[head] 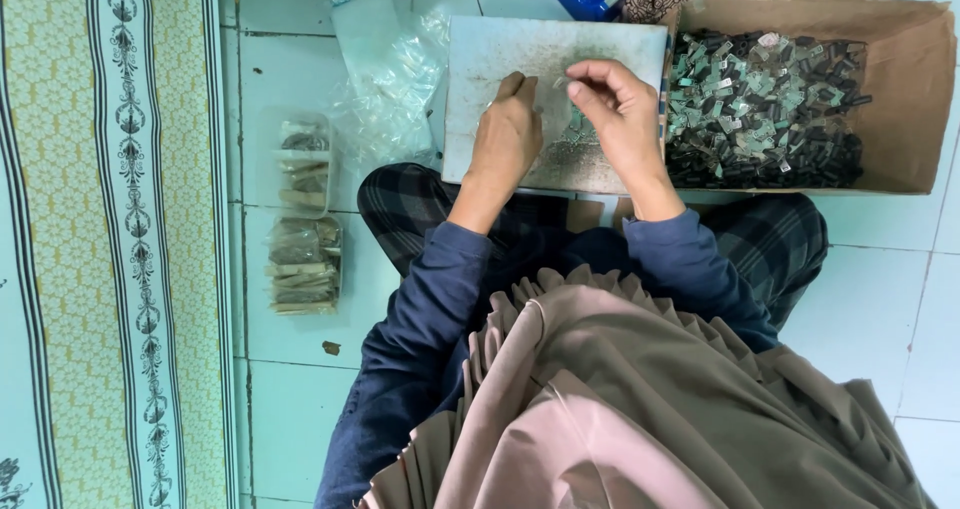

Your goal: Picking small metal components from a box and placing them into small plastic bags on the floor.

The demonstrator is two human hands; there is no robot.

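Soft, even daylight — bright, sharp throughout, faint shadows, slight wide-angle bending at the edges.

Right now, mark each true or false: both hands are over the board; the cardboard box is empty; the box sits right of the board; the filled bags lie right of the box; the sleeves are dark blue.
1. Both hands, left hand and right hand, are over the pale board: true.
2. The cardboard box is empty: false, it holds a heap of small dark and green pieces.
3. The box sits right of the board: true.
4. The filled bags lie right of the box: false, they lie on the floor tiles left of the person.
5. The sleeves are dark blue: true.
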